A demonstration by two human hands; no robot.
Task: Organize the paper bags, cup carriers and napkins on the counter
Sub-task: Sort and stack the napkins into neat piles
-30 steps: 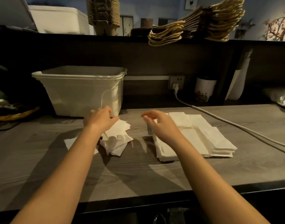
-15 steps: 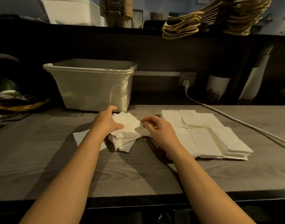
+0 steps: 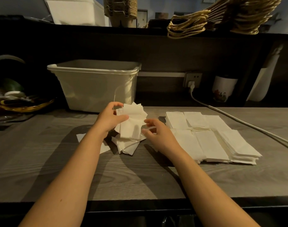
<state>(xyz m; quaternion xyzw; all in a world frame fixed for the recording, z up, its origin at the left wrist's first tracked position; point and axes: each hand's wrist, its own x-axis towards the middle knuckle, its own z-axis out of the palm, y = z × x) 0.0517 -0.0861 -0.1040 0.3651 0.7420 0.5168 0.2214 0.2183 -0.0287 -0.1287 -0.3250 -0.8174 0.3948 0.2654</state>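
Note:
My left hand (image 3: 109, 119) grips a fanned bunch of white napkins (image 3: 131, 123), lifted a little off the grey counter (image 3: 140, 177). More loose napkins (image 3: 126, 147) lie in a small heap below it. My right hand (image 3: 156, 133) is beside the bunch, its fingers curled at the napkins' right edge. Neat rows of stacked napkins (image 3: 212, 141) lie to the right. On the upper shelf stand a stack of cup carriers (image 3: 120, 11) and a row of paper bags with twine handles (image 3: 213, 18).
A white plastic bin (image 3: 94, 86) stands behind the loose napkins. A white cable (image 3: 238, 120) runs from the wall socket (image 3: 193, 78) across the counter's right side. A patterned cup (image 3: 223, 88) sits at the back right, and a gold-rimmed dish with clutter (image 3: 23, 104) at far left.
My left hand has picked up a bunch of napkins from the loose heap and raised it. My right hand has moved left, up to the bunch's edge.

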